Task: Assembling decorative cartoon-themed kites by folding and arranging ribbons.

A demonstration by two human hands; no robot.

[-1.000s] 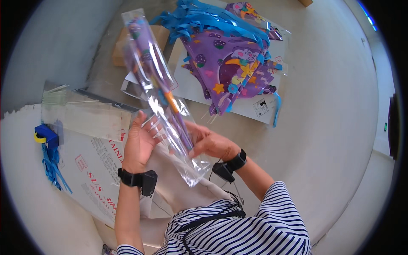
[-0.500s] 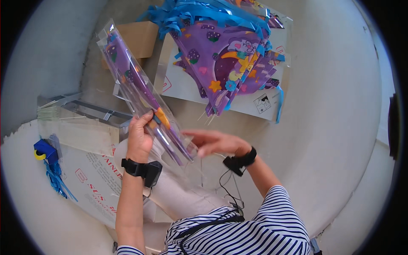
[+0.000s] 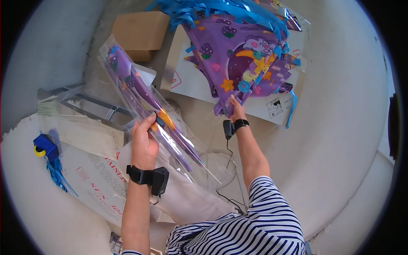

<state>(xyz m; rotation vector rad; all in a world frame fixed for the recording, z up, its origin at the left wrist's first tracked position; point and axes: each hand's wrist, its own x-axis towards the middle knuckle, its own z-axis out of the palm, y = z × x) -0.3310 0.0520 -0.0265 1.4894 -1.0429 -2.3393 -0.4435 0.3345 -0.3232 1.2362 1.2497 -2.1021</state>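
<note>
Head view: pale floor (image 3: 335,106) surrounds a white board (image 3: 257,109) (purple fabric (image 3: 219,55) atop).

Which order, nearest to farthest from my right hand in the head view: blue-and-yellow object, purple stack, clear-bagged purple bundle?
1. Purple stack, touching the right hand.
2. Clear-bagged purple bundle, in the left hand.
3. Blue-and-yellow object, far left.

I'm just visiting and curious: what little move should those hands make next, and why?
Perhaps the right hand should gently lift the purple printed pile a little by its pointed near end. That hand is right at that end, while the left hand holds a clear plastic sleeve with a purple roll inside, apart from the pile.
</note>
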